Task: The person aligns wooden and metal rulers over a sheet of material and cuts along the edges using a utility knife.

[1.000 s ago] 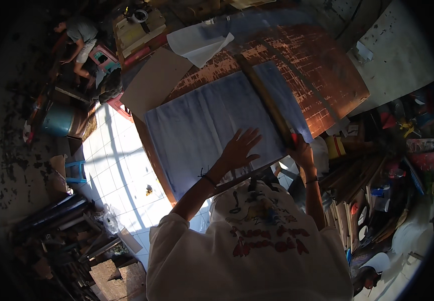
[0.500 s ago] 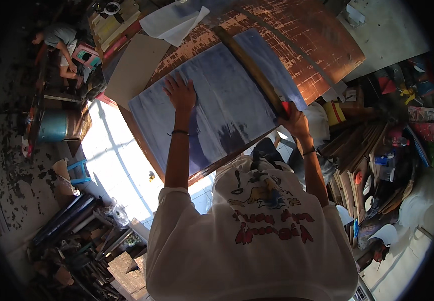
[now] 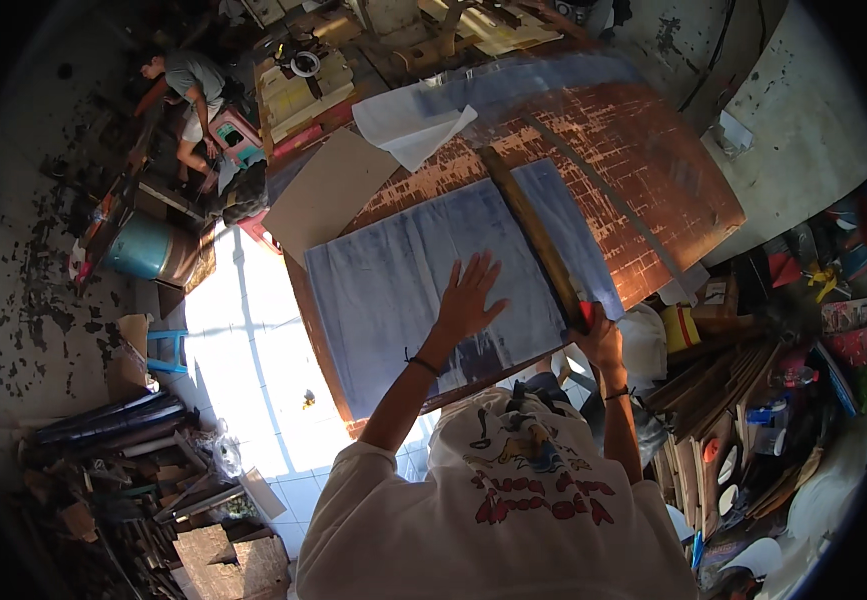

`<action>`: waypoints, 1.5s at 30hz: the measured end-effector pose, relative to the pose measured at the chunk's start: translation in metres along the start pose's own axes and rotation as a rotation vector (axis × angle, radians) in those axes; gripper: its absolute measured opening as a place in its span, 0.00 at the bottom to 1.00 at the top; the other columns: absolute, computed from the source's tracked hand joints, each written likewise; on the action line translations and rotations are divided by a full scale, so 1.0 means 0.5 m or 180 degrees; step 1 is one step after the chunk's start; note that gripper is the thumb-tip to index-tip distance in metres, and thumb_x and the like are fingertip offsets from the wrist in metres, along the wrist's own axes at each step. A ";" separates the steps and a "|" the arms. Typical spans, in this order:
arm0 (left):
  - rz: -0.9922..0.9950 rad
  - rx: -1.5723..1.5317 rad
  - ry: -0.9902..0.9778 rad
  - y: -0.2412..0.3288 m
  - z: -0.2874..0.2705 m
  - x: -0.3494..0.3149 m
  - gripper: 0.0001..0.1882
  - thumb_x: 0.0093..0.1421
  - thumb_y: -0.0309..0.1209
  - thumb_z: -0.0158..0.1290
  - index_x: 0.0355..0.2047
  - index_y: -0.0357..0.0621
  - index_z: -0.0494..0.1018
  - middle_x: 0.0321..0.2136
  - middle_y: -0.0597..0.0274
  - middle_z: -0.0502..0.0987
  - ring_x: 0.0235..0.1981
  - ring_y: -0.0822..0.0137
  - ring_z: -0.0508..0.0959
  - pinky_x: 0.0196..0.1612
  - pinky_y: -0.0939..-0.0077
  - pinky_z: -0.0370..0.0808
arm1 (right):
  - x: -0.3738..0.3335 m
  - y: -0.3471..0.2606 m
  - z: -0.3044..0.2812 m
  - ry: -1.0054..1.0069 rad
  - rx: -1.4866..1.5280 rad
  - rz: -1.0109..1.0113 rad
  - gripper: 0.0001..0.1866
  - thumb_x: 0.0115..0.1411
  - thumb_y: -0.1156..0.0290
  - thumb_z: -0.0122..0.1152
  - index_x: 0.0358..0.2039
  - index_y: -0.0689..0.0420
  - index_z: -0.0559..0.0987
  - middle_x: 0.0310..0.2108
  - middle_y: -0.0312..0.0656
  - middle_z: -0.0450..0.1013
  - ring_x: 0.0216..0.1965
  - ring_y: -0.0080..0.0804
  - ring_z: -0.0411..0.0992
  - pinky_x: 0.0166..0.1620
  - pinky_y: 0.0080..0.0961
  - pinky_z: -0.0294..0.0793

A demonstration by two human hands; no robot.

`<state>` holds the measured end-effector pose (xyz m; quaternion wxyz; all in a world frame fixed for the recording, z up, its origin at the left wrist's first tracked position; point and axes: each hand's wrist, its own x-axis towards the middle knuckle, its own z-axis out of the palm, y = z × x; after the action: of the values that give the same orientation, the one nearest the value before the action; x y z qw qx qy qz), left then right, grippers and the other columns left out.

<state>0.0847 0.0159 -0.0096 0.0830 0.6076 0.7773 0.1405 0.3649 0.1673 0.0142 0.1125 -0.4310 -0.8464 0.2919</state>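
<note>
A large blue-grey sheet (image 3: 403,270) with streaks lies on the table. My left hand (image 3: 468,300) is over its middle with the fingers spread and nothing in them; whether the palm presses on it I cannot tell. A long brown wooden strip (image 3: 528,225) crosses the right part of the sheet, running from the far side toward me. At the strip's near end, by the sheet's near right corner, my right hand (image 3: 603,345) is closed around a small red thing (image 3: 587,317). The fingers hide most of that thing, so its kind does not show.
The copper-brown worn tabletop (image 3: 678,160) extends to the right. A grey-brown board (image 3: 338,190) and a white sheet (image 3: 418,125) lie at the far left. Stacked wooden pieces (image 3: 713,375) stand on the right. Another person (image 3: 198,90) sits at the far left, near a teal drum (image 3: 141,245).
My left hand has slid rightward over the sheet, closer to the strip. The right hand remains at the strip's near end. The whole view has shifted, showing more of the far side.
</note>
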 end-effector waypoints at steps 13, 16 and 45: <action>-0.0068 -0.0364 0.0589 0.079 0.038 -0.048 0.41 0.68 0.56 0.45 0.71 0.40 0.53 0.73 0.42 0.45 0.74 0.44 0.45 0.73 0.42 0.42 | 0.021 -0.002 0.005 -0.0227 -0.0025 -0.0029 0.41 0.44 0.57 0.75 0.56 0.58 0.67 0.42 0.58 0.75 0.44 0.63 0.74 0.44 0.51 0.75; 0.0026 0.0219 0.0273 0.020 0.026 -0.067 0.36 0.68 0.60 0.43 0.72 0.60 0.57 0.74 0.58 0.49 0.74 0.53 0.48 0.73 0.44 0.43 | 0.022 -0.015 0.007 -0.0212 -0.0022 0.0041 0.39 0.44 0.57 0.75 0.54 0.58 0.68 0.42 0.58 0.74 0.44 0.62 0.74 0.43 0.51 0.75; -0.0903 0.0057 0.0831 0.081 0.005 -0.219 0.33 0.65 0.52 0.52 0.67 0.58 0.64 0.72 0.51 0.53 0.72 0.48 0.53 0.71 0.39 0.49 | 0.024 0.008 0.016 -0.0199 -0.0155 -0.0351 0.28 0.51 0.59 0.70 0.49 0.52 0.70 0.37 0.54 0.78 0.39 0.61 0.77 0.38 0.49 0.79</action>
<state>0.1498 -0.0810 -0.0035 -0.0049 0.4692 0.8606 0.1981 0.3569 0.1757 0.0048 0.0914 -0.3770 -0.8788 0.2779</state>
